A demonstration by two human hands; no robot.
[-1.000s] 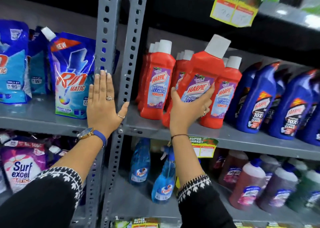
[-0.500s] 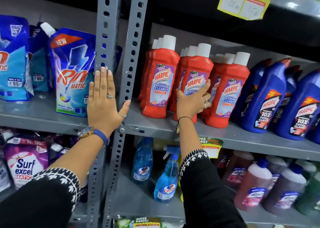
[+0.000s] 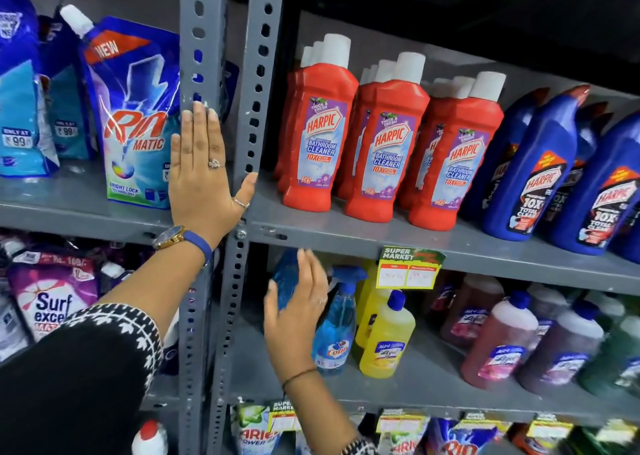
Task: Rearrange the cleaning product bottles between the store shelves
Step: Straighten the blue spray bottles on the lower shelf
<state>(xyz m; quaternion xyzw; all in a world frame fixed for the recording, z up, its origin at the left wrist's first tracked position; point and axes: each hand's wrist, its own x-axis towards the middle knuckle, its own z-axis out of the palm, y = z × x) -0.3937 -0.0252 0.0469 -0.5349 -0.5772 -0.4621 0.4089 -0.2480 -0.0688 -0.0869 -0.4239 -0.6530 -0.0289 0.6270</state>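
Observation:
Red Harpic bathroom cleaner bottles (image 3: 384, 164) with white caps stand upright in three rows on the middle shelf (image 3: 381, 238). Blue Harpic bottles (image 3: 533, 181) stand to their right. My left hand (image 3: 199, 174) lies flat and open against the grey shelf upright (image 3: 204, 39). One shelf lower, my right hand (image 3: 298, 312) is open with fingers apart, right in front of a blue spray bottle (image 3: 285, 278) that it partly hides. A second blue spray bottle (image 3: 337, 330) and a yellow bottle (image 3: 388, 340) stand just to the right of that hand.
Rin pouches (image 3: 135, 119) fill the left bay, with Surf Excel packs (image 3: 52, 302) below. Dark red, purple and green bottles (image 3: 498, 344) crowd the lower shelf's right. A price tag (image 3: 408, 267) hangs from the middle shelf edge. Ariel packs (image 3: 256, 434) sit at the bottom.
My right hand set a tilted red Harpic bottle upright in the middle row, let go, and dropped to the lower shelf by the blue spray bottle. My left hand stayed on the upright.

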